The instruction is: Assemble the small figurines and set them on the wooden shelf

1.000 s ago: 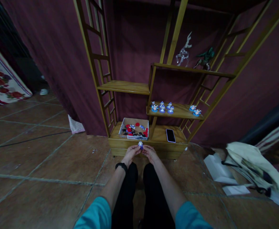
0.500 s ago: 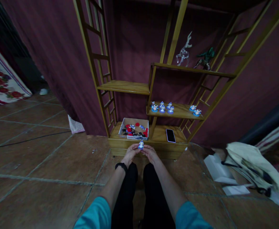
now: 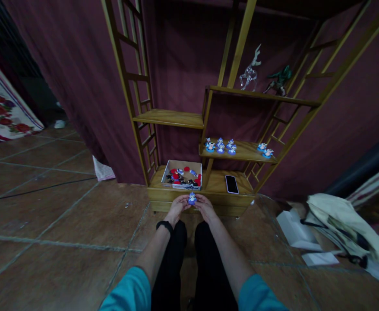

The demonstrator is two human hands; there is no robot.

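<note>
Between my two hands is a small blue-and-white toy figurine (image 3: 192, 198), upright, just in front of the low shelf. My left hand (image 3: 178, 208) grips its left side with the fingertips, and my right hand (image 3: 205, 207) grips its right side. Just behind them, a shallow cardboard box (image 3: 165, 183) holds red discs, dark pieces and blue-and-white figurine parts. Similar blue-and-white figurines (image 3: 221, 148) stand grouped on the middle shelf (image 3: 246, 152), with two light-blue-based figurines (image 3: 267, 153) at its right end.
A phone (image 3: 232, 184) lies on the low shelf right of the box. Higher up stand a clear deer figure (image 3: 250, 73) and a dark green statuette (image 3: 280, 80). The wooden rack's uprights (image 3: 208, 172) divide the shelves. White boxes (image 3: 298, 231) and a pale bag (image 3: 341, 216) lie on the floor at right.
The figurine has turned slightly between my fingers and shows more of its blue base. Both hands stay in nearly the same place.
</note>
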